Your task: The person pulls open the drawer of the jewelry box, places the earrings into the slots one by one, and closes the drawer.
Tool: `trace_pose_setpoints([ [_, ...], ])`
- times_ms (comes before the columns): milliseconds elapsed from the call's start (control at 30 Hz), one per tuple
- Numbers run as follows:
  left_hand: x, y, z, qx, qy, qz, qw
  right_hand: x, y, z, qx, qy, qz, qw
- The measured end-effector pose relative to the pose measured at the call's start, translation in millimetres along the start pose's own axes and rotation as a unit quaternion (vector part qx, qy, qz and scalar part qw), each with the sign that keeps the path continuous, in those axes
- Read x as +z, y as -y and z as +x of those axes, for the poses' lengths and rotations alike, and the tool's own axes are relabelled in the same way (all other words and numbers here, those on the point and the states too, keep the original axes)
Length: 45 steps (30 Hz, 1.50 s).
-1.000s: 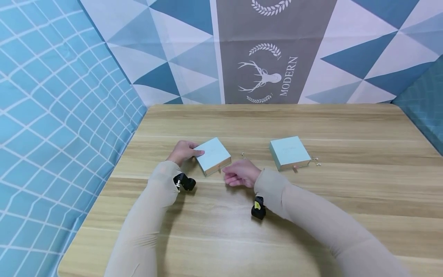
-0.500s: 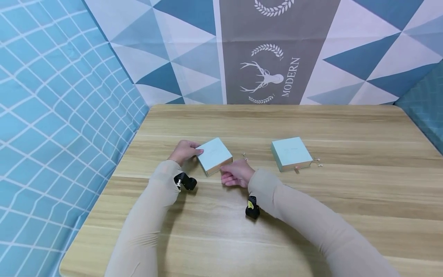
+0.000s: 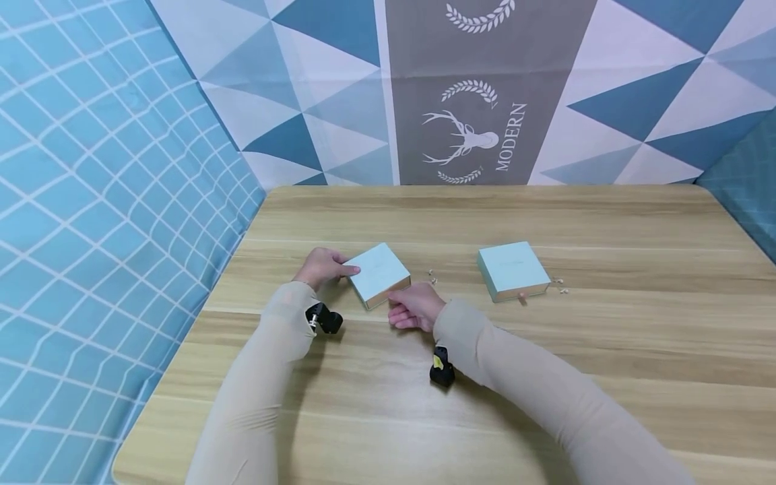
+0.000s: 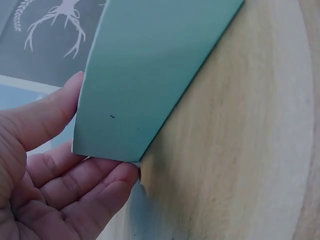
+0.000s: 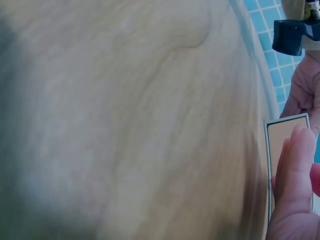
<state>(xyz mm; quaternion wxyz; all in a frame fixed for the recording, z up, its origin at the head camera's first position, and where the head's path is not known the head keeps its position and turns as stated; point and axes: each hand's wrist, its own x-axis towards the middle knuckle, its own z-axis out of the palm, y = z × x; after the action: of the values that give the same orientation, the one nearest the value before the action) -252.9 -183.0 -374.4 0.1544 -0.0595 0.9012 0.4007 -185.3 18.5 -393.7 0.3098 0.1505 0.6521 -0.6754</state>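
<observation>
A pale blue-green drawer-style box [image 3: 378, 271] sits turned at an angle on the table. My left hand [image 3: 321, 268] grips its left end, thumb on the lid; in the left wrist view the fingers [image 4: 85, 187] bend round the lower corner of the box [image 4: 145, 75]. At the peach-coloured drawer front, my right hand [image 3: 417, 307] pinches the small pull tab, which the fingertips hide. The right wrist view has the right hand [image 5: 295, 185] in front of that drawer face [image 5: 280, 137]. The drawer looks shut in its sleeve.
A second matching box [image 3: 514, 269] stands to the right, its pink pull tab [image 3: 523, 298] facing forward. Tiny light pieces [image 3: 432, 277] lie behind my right hand, and several more small pieces [image 3: 562, 286] beside the second box. The wooden table [image 3: 376, 417] meets patterned cloth at the back.
My right hand has moved slightly left onto the drawer front, covering the tab that was visible a second ago. The left hand and box have hardly moved; the head view shifted slightly.
</observation>
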Motion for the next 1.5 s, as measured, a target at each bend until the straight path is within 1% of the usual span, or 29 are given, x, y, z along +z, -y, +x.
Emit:
trace_pose_setpoints([
  [100, -1.8, 1.5, -0.9, 0.005, -0.006, 0.008, 0.9999, 2.5, 0, 2, 0.003, -0.004, 0.005, 1.000],
  [167, -2.9, 2.2, -1.4, 0.002, -0.012, 0.018, 0.9998, 3.3, -1, 3, 0.002, -0.007, 0.003, 1.000],
  [267, -3.6, 2.2, -0.6, -0.003, -0.016, 0.045, 0.9988, 2.5, -1, 5, -0.001, -0.014, -0.005, 1.000],
  [400, -4.0, -1.2, 0.6, -0.004, -0.008, 0.082, 0.9966, 2.7, 1, 4, -0.002, -0.024, -0.013, 1.000],
  [567, -7.6, -5.6, -0.5, -0.006, 0.002, 0.109, 0.9940, 5.3, 2, 4, -0.006, -0.023, -0.024, 0.999],
  [733, -10.3, -8.3, -0.7, 0.002, 0.005, 0.152, 0.9884, 5.7, 2, 6, -0.013, -0.026, -0.024, 0.999],
  [833, -10.4, -9.6, -0.3, 0.002, 0.007, 0.166, 0.9862, 5.2, 1, 7, -0.015, -0.029, -0.024, 0.999],
  [1033, -8.6, -9.9, 1.6, -0.010, 0.017, 0.165, 0.9862, 6.4, -2, 8, -0.012, -0.035, -0.041, 0.998],
  [1167, -8.3, -9.8, 2.5, -0.017, 0.021, 0.168, 0.9854, 8.1, -3, 8, -0.011, -0.030, -0.041, 0.999],
  [1400, -7.6, -10.0, 3.1, 0.000, 0.024, 0.174, 0.9844, 7.6, -3, 8, -0.017, -0.036, -0.036, 0.999],
  [1500, -6.9, -11.0, 3.9, -0.003, 0.018, 0.174, 0.9845, 8.1, -3, 8, -0.021, -0.033, -0.036, 0.999],
])
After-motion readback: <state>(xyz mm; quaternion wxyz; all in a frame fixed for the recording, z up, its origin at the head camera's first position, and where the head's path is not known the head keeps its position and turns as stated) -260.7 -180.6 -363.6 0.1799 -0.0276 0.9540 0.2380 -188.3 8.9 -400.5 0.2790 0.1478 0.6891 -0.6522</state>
